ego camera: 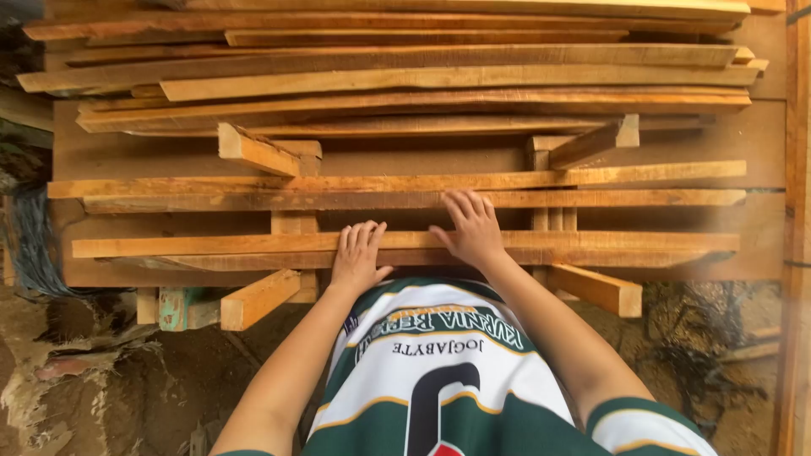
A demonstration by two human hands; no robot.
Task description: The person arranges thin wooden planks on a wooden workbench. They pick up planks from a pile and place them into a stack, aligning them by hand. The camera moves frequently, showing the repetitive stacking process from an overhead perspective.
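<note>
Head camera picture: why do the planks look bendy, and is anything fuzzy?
In the head view, the wide lens bows the planks and board edges outward. The light is soft and even, with no glare. Dim shadows sit between the planks. The left hand and right hand look sharp, and only the dark corners are murky.

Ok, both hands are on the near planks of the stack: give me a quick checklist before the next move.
1. Left hand flat on the nearest plank, fingers open, no grip closed: ok.
2. Right hand spread across the same plank, fingertips reaching the next plank up: ok.
3. Nearest plank free of anything lying on top: ok.
4. Cross supports seated firmly under the planks: cannot tell.
5. Upper pile lies uneven, planks warped: not ok.
6. Footing below: hidden by the shirt, cannot tell.
</note>
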